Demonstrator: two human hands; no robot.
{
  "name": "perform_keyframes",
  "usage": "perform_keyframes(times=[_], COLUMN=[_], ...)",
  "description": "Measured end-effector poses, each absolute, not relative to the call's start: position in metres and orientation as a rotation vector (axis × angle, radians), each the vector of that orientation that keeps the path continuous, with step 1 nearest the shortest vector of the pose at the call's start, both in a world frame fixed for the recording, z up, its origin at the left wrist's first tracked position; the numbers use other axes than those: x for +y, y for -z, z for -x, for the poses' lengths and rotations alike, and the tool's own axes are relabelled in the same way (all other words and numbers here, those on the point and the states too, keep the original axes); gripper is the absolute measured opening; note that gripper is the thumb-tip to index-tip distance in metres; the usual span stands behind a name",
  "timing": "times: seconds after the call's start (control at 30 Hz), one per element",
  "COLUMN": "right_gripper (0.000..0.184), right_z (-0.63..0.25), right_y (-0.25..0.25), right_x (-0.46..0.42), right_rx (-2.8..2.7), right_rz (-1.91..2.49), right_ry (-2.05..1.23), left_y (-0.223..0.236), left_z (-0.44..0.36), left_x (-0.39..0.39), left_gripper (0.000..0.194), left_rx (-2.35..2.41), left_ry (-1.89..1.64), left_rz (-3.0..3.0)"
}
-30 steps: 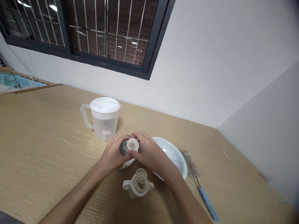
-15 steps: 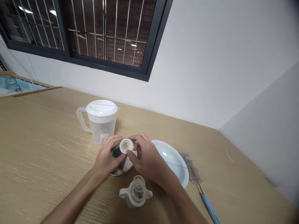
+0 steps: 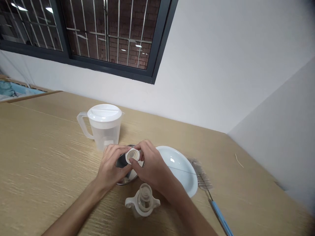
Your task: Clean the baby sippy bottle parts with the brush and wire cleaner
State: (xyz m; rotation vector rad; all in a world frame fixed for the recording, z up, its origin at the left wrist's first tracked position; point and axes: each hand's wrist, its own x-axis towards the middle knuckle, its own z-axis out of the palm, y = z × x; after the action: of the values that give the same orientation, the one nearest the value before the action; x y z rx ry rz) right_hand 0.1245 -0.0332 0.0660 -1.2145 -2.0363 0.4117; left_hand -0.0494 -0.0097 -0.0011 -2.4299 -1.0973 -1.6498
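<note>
Between my two hands is a small white bottle cap (image 3: 133, 156), its hollow side facing me. My left hand (image 3: 112, 167) grips its left edge with the fingertips. My right hand (image 3: 151, 165) pinches it from the right, thumb on the near rim. Below the cap lies a round shiny metal dish (image 3: 126, 178), partly covered by my hands. Closer to me stands a clear baby bottle (image 3: 144, 200) with two white side handles. A pale oval dish (image 3: 182, 167) sits just right of my right hand.
Behind my left hand stands a lidded translucent pitcher (image 3: 104, 127). A bottle brush (image 3: 219, 214) with a blue handle lies right of the oval dish. A thin pale strip (image 3: 238, 160) rests farther right. The wall (image 3: 187, 98) and barred window (image 3: 108, 36) bound the table.
The cap has tipped a little in my fingers, so more of its hollow inside shows. My right thumb has shifted slightly left on its rim. The view has moved slightly.
</note>
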Motion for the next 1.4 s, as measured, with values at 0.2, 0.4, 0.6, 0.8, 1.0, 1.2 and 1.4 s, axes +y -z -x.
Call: perform_keyframes(times=[0.2, 0.4, 0.6, 0.8, 1.0, 1.2, 1.4], right_gripper=[0.007, 0.008, 0.009, 0.018, 0.029, 0.03, 0.033], right_z=[-0.123, -0.118, -0.114, -0.12, -0.135, -0.13, -0.125], right_y=[-0.063, -0.057, -0.052, -0.064, -0.081, -0.077, -0.073], right_x=[-0.032, -0.029, -0.028, -0.031, -0.033, -0.033, -0.033], right_rx=[-1.912, -1.855, -1.799, -1.739, -1.605, -1.602, -1.626], right_rz=[1.257, 1.295, 1.326, 1.317, 1.292, 1.31, 1.323], right_ry=[-0.476, -0.475, -0.446, -0.751, -1.009, -1.023, -1.034], left_y=[0.002, 0.006, 0.012, -0.001, -0.009, -0.007, -0.008], left_z=[0.048, 0.049, 0.05, 0.049, 0.044, 0.044, 0.045], left_x=[-0.012, -0.011, -0.009, -0.013, -0.017, -0.017, -0.018], left_gripper=[0.036, 0.04, 0.044, 0.035, 0.038, 0.036, 0.035], left_rx=[-1.095, -1.038, -1.041, -1.117, -1.332, -1.333, -1.27], left_ry=[1.675, 1.686, 1.663, 1.695, 1.824, 1.844, 1.832], left_rz=[2.409, 2.381, 2.382, 2.394, 2.392, 2.425, 2.437])
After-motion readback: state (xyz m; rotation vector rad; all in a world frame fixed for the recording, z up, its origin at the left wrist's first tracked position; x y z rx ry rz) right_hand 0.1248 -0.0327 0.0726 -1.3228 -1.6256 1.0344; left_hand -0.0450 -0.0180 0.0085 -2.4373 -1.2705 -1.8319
